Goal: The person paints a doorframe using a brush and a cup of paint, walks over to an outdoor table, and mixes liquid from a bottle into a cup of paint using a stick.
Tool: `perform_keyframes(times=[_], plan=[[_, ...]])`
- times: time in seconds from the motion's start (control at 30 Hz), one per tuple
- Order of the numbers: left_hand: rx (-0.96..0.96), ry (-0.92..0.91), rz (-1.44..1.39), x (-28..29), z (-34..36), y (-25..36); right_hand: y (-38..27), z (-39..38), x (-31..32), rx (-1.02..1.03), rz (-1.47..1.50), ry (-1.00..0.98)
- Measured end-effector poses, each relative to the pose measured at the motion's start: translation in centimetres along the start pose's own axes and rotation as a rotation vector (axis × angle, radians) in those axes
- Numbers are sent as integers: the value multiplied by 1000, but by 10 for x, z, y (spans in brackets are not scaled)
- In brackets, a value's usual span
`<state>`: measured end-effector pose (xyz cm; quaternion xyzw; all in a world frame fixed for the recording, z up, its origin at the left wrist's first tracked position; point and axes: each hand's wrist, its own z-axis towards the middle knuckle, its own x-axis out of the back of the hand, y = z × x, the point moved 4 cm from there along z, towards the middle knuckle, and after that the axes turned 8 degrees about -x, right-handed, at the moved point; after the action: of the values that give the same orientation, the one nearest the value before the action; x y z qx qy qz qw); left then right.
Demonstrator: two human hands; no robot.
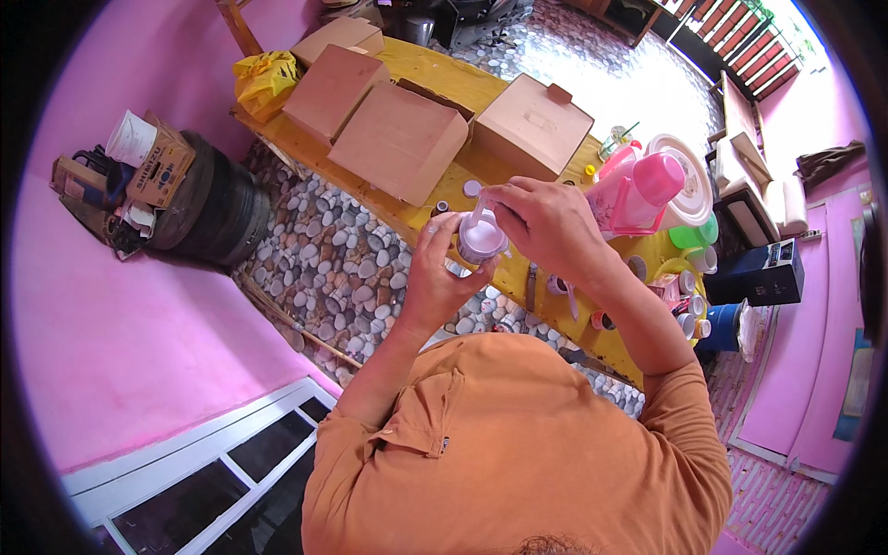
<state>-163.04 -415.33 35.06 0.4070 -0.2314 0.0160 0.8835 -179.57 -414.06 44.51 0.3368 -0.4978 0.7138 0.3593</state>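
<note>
My left hand (pixel 438 276) is wrapped round a small open jar (pixel 483 252) above the near edge of the table. Pale lilac, creamy stuff fills much of the jar. Over its mouth, my right hand (pixel 546 220) pinches a pale, slim stirrer (pixel 475 218) that slants down to the jar's opening; its lower end is hard to make out. Just beyond the jar lies a small lilac lid (pixel 473 188). A dark-handled tool (pixel 532 285) and a pale spoon (pixel 573 303) lie on the table below my right forearm.
Brown cardboard boxes (pixel 400 139) cover the far left of the yellow-covered table (pixel 421 69). To the right stand a pink thermos (pixel 638 190), a white round lid (pixel 696 180), a green container (pixel 694 233) and several small jars (pixel 685 324). A dark barrel (pixel 217 199) stands by the left wall.
</note>
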Motion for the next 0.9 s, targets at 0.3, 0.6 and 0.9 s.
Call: perform_keyframes(times=[0.3, 0.6, 0.9], plan=[[-9, 2, 11, 0, 4, -1, -2, 2, 1, 64, -227, 8], [104, -37, -62, 0, 1, 0, -1, 3, -2, 82, -220, 33], [-39, -2, 21, 2, 6, 4, 12, 6, -3, 9, 31, 77]])
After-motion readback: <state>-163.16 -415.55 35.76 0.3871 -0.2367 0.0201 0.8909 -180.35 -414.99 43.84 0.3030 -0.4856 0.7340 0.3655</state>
